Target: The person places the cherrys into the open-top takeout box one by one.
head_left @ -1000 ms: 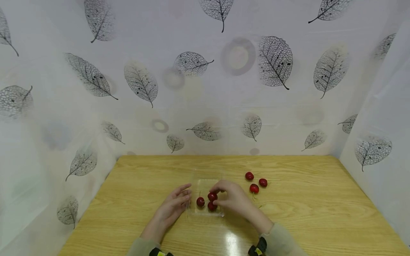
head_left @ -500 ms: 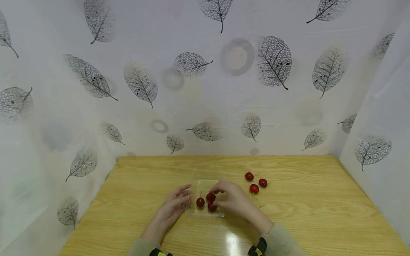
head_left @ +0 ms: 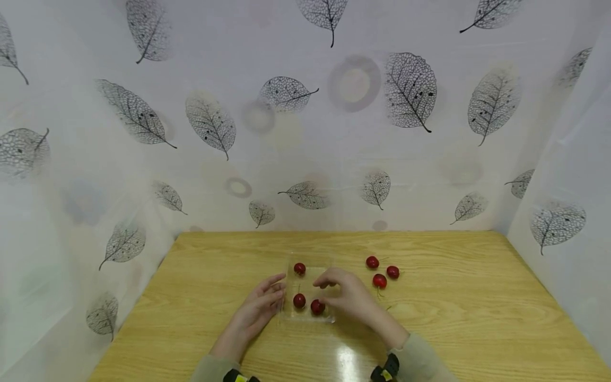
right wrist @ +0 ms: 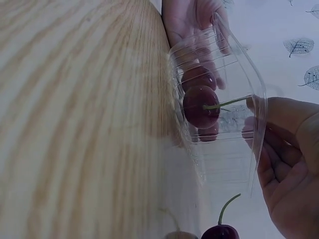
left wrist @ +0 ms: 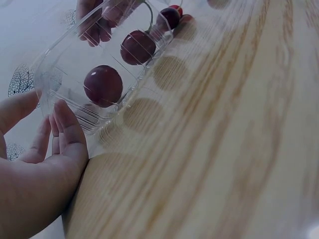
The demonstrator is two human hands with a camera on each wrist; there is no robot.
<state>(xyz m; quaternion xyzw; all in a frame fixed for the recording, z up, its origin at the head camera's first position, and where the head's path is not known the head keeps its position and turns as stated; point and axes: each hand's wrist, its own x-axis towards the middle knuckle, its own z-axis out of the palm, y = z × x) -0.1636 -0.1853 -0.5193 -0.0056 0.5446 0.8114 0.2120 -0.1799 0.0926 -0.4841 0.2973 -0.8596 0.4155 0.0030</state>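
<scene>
Pale sheeting (head_left: 353, 138) with dark skeleton-leaf prints and grey rings closes off the back and both sides of a yellowish wood-grain counter (head_left: 229, 254), glare showing toward its front edge. Clear plastic box (head_left: 310, 278) on the counter, about mid-width, three dark red cherries inside: far-left cherry (head_left: 299, 269) alone toward the back, near-left cherry (head_left: 299, 301) with stem up, near-right cherry (head_left: 317, 306) by the front right corner. Left hand (head_left: 258, 306) beside the box's left wall, fingers fairly straight and a little spread, tips at the plastic, nothing gripped. Right hand (head_left: 350, 298) at the box's right side, fingers reaching over it, thumb parted from them by a moderate gap; thumb tip at the near-right cherry, contact uncertain. Right wrist view has a green stem running from a cherry toward a fingertip; cannot tell if they touch. Outside the box, beyond the right hand, a close group on the counter: back loose cherry (head_left: 372, 262), right loose cherry (head_left: 393, 272), front loose cherry (head_left: 379, 281), the last with its stem pointing toward the person. Beige sleeves (head_left: 420, 358) on both arms, black straps (head_left: 392, 363) with yellow patches at the wrists
</scene>
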